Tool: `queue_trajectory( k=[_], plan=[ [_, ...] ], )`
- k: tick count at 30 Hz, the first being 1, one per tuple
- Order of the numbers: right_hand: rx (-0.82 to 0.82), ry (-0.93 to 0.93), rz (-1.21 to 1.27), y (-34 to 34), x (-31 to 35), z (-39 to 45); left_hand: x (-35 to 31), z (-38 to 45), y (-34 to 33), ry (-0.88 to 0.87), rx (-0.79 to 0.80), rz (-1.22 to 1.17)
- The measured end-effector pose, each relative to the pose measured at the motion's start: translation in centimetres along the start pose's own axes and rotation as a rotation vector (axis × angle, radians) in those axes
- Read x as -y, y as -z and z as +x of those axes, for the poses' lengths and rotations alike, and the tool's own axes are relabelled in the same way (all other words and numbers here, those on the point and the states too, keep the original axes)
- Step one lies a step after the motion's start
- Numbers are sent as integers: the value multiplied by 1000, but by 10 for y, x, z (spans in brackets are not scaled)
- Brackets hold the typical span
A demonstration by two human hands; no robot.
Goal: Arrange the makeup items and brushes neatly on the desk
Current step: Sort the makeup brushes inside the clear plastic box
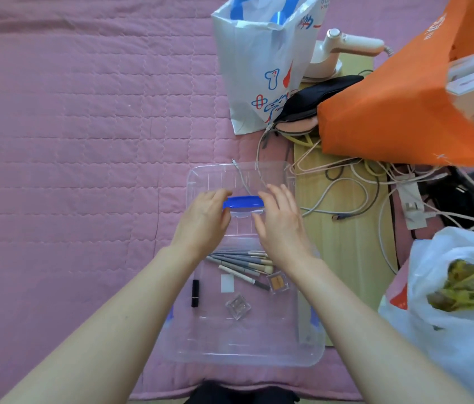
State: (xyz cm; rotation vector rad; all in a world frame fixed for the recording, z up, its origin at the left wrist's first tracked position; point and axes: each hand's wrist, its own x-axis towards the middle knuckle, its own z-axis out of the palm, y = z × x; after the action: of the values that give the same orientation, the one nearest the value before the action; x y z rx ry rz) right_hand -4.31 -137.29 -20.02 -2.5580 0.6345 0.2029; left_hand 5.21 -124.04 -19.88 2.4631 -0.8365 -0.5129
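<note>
Both hands at the blue latch (243,202) on the far end of a clear box (311,357), frame centre. Left hand (203,220) at 9 o'clock of the latch, grip curled on its end. Right hand (280,223) at 3 o'clock, fingers touching the latch; grip not clear. Inside box: brushes (241,262) bundled at 6 o'clock of the hands, lipstick (195,293) at 7, eyeshadow pan (277,283) beside the brush heads, clear case (238,306) below. Box lies on a pink quilt (84,141). Orange bag (390,112) at 2 o'clock.
</note>
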Motion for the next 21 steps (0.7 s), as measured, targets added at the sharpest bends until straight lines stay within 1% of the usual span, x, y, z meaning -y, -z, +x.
queue_trajectory(
  k=[2, 6, 9, 13, 16, 21],
  plan=[
    [-3, 36, -17, 4, 2, -23, -6, -23, 8, -31, -58, -11],
    [8, 88, -26, 10, 3, -65, -9, -69, 17, -41, -102, -12],
    [12, 99, -5, 8, 3, -94, -7, -99, 15, -34, -98, -14],
    [31, 121, -23, -7, -1, -124, 1, -132, -3, 0, -49, -10],
    [76, 113, -18, -24, -7, -138, 9, -147, -21, 77, 33, -18],
    [222, 48, -70, -51, -17, -140, 18, -146, -50, 283, 303, 101]
  ],
)
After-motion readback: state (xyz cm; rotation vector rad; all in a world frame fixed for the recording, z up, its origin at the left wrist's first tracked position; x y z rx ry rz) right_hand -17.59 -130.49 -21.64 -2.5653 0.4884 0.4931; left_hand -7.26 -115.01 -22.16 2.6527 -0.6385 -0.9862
